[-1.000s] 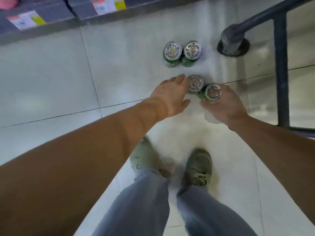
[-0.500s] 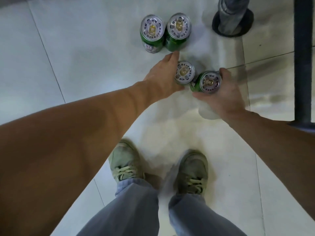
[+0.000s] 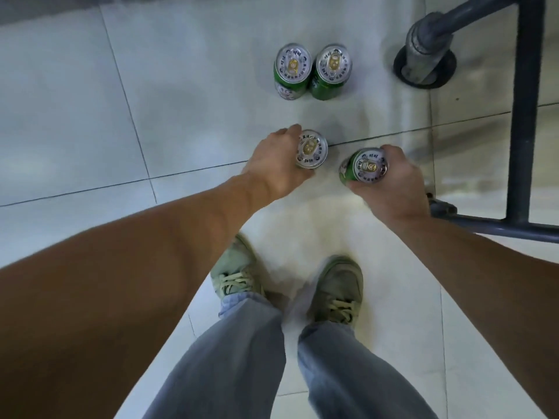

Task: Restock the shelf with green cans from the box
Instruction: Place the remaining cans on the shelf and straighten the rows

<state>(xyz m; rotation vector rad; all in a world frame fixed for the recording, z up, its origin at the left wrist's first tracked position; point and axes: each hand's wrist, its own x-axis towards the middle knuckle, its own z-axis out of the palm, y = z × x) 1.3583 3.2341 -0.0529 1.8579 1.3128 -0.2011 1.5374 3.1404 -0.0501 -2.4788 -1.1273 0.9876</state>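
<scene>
Two green cans (image 3: 292, 72) (image 3: 330, 71) with silver tops stand side by side on the floor tiles ahead of me. My left hand (image 3: 276, 163) grips a third green can (image 3: 311, 149) from its left side, fingers curled round it. My right hand (image 3: 393, 182) holds a fourth green can (image 3: 364, 168), tilted a little toward the left, its green side showing. The two held cans are apart from each other and nearer to me than the standing pair. No box or shelf front is in view.
A dark metal trolley frame (image 3: 524, 116) with a castor wheel (image 3: 425, 60) stands at the right. My two green shoes (image 3: 239, 273) (image 3: 340, 287) are on the pale tiled floor (image 3: 90, 116) below the hands. A dark shelf base runs along the top left edge.
Both hands have closed round the two nearer cans and drawn them apart and toward me; the right can now tilts. The view has swung, with the shelf's price labels gone from sight.
</scene>
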